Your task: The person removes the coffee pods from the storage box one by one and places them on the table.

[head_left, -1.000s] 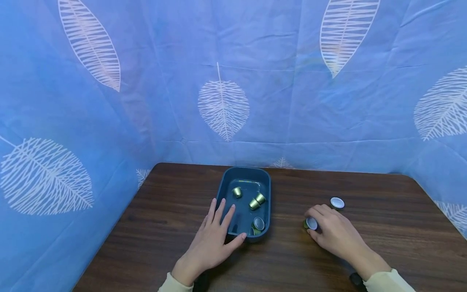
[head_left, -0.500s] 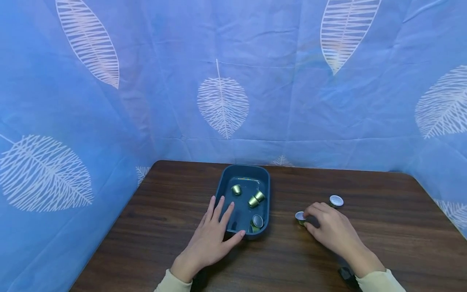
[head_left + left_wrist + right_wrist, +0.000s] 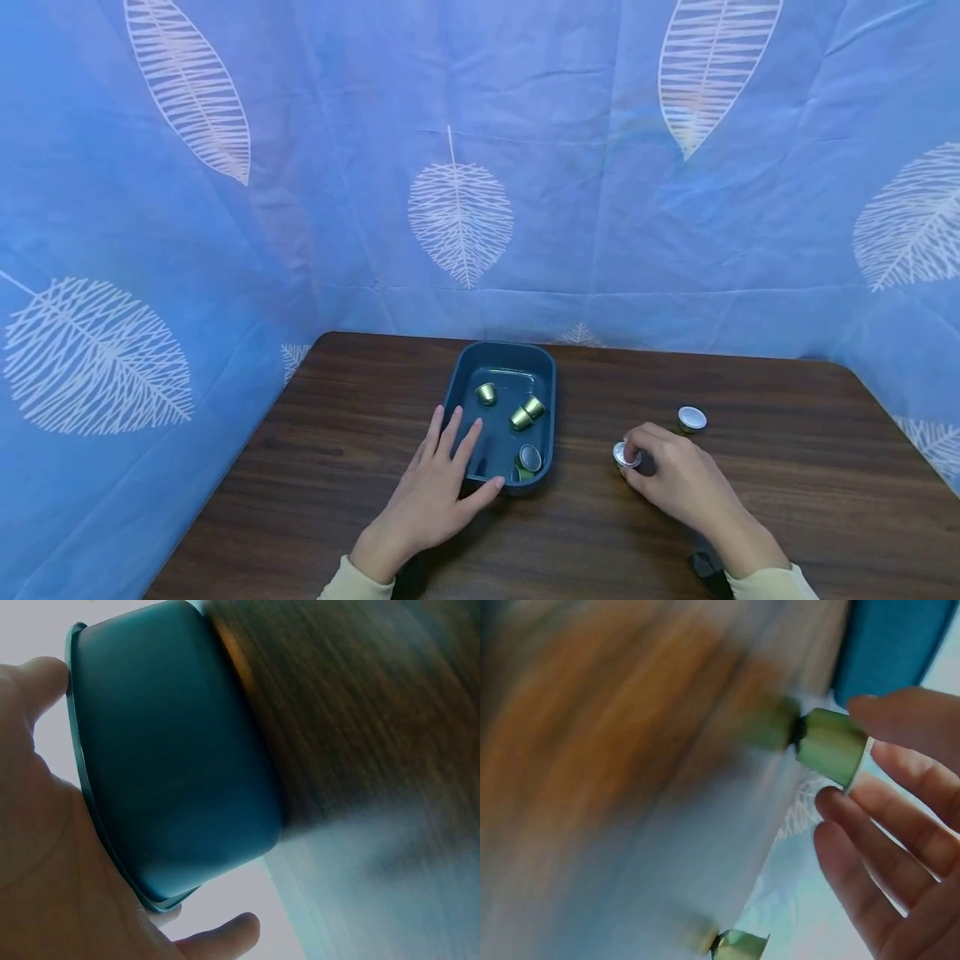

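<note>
A dark blue tray (image 3: pixel 456 398) stands at the middle of the brown table and holds several green-gold capsules (image 3: pixel 522 417). My left hand (image 3: pixel 450 467) lies flat on the tray's near left corner with straight fingers over the rim (image 3: pixel 79 757) and the thumb along the near wall. To the right of the tray, my right hand (image 3: pixel 643 457) pinches a green capsule (image 3: pixel 625 454) with a silver foil lid. In the right wrist view this capsule (image 3: pixel 832 746) sits between thumb and fingers, its narrow end at the table surface. Another capsule (image 3: pixel 692 418) stands alone behind the right hand.
Blue cloth with white leaf prints (image 3: pixel 459 217) walls the table at the back and both sides. The loose capsule (image 3: pixel 739 945) also shows low in the right wrist view. Bare wood (image 3: pixel 337 433) lies left of the tray.
My right hand has shifted the pinched capsule a little to the left, toward the tray. The left hand and the tray have stayed put.
</note>
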The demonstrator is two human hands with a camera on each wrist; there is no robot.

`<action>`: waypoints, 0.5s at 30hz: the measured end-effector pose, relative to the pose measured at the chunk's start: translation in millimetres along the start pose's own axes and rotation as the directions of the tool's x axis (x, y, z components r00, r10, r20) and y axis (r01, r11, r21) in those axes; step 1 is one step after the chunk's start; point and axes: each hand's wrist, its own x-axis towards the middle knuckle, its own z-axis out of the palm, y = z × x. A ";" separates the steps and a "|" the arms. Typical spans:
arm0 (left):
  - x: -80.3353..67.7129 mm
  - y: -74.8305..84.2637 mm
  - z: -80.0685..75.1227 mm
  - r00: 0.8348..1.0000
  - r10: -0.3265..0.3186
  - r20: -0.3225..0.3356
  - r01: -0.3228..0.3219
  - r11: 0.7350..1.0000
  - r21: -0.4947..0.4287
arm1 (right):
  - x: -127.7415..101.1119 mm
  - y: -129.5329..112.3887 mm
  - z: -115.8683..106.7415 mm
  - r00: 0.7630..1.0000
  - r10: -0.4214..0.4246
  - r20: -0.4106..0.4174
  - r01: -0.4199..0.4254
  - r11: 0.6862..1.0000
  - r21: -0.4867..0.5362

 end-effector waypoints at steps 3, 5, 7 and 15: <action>-0.8 -0.1 0.9 1.000 0.001 0.002 -0.001 1.000 -0.004 | -1.4 -0.7 2.0 1.000 0.004 -0.002 -0.004 1.000 0.025; -1.6 -0.2 1.6 1.000 0.003 0.002 -0.003 1.000 -0.008 | -1.6 -0.9 3.0 1.000 0.003 -0.011 -0.003 1.000 0.025; -2.2 -0.4 2.1 1.000 0.005 0.001 -0.005 1.000 -0.011 | -1.4 -0.9 3.3 1.000 0.004 -0.018 -0.003 1.000 0.025; -0.1 -0.9 -0.2 1.000 0.012 -0.009 -0.012 1.000 -0.006 | 4.9 2.2 -4.3 0.998 0.036 0.044 -0.038 0.998 0.042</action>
